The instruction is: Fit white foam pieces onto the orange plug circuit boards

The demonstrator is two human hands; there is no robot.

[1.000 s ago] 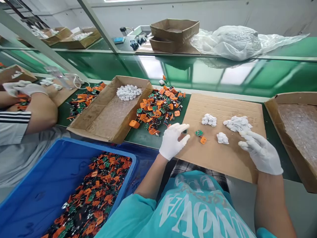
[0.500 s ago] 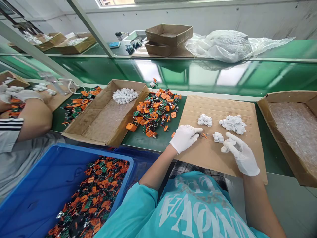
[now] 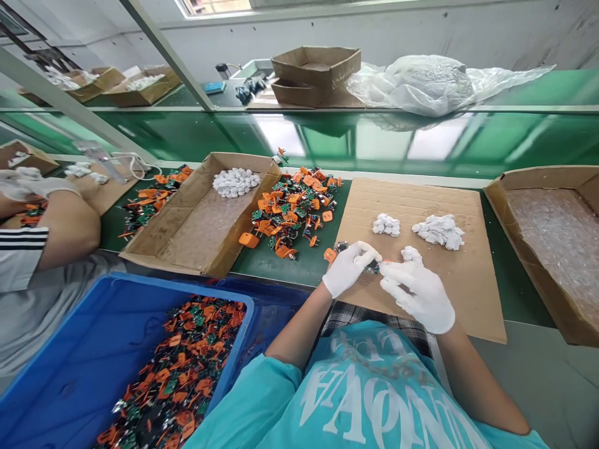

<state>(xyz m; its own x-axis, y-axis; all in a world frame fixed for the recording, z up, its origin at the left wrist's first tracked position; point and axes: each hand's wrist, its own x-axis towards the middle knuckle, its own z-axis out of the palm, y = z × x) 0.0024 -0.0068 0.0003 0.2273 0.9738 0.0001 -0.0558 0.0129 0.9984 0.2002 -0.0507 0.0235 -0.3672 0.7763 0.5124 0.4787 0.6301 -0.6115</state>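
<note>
My left hand (image 3: 352, 269), in a white glove, pinches a small circuit board (image 3: 373, 267) with a bit of orange on it, above the cardboard sheet. My right hand (image 3: 420, 295), also gloved, has its fingertips closed at the right end of that board; whether they hold a white piece too I cannot tell. Just behind the right hand sits a small white clump (image 3: 412, 254), partly hidden. Two more heaps of white pieces (image 3: 386, 224) (image 3: 438, 232) lie farther back on the sheet. An orange plug part (image 3: 330, 255) rests beside my left hand.
Orange plugs with green boards (image 3: 294, 209) are heaped left of the cardboard sheet (image 3: 421, 198). Beyond stands a carton (image 3: 187, 240) with white pieces. A blue bin (image 3: 60, 349) holds many assemblies. Another carton (image 3: 528, 249) flanks the right. A co-worker's arm (image 3: 70, 227) reaches in at far left.
My right hand has moved left to meet my left hand, and its fingers have closed at the board. The board has been lifted into view between both hands.
</note>
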